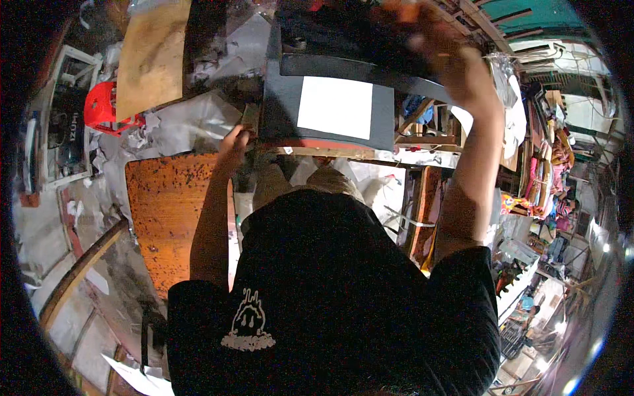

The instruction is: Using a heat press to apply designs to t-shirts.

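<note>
My left hand (232, 145) is by the left edge of a dark grey work surface (281, 109), its fingers curled together. Beside them are a pale, smeared streak and a small brownish piece (250, 117); what the fingers hold, if anything, I cannot make out. A blank white sheet (335, 107) lies flat on the grey surface, between my two arms. My right hand (459, 69) is stretched out toward the far right, beyond the sheet and over a dark area. Motion smears its fingers, so their grip is unclear.
At left stand a red plastic stool (100, 109), a light wooden board (153, 59) and a worn orange-brown panel (178, 211). A wooden frame (429, 140) adjoins the surface at right. Stacked colourful cloth (551, 168) lies farther right. Scraps of paper litter the floor.
</note>
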Action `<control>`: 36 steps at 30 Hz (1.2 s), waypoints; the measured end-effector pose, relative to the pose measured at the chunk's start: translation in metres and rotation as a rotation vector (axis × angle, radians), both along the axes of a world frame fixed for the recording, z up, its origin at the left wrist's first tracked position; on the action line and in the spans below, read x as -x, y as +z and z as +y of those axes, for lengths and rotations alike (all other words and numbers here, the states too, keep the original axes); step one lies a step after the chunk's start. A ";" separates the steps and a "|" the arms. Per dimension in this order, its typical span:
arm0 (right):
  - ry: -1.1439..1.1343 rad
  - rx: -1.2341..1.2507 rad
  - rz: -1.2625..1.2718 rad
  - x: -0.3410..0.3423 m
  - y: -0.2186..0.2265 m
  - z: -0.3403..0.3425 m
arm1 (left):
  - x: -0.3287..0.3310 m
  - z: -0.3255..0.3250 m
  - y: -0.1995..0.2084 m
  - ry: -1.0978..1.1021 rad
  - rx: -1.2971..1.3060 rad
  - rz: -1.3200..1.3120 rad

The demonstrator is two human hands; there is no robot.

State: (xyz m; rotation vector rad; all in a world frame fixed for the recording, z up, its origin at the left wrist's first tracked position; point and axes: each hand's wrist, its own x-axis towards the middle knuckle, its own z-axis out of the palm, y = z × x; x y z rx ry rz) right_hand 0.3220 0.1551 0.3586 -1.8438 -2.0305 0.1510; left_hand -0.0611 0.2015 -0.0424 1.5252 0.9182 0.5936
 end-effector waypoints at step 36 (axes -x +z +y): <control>-0.753 -0.123 1.278 -0.073 -0.221 -0.240 | -0.006 -0.027 0.166 0.267 0.409 -0.531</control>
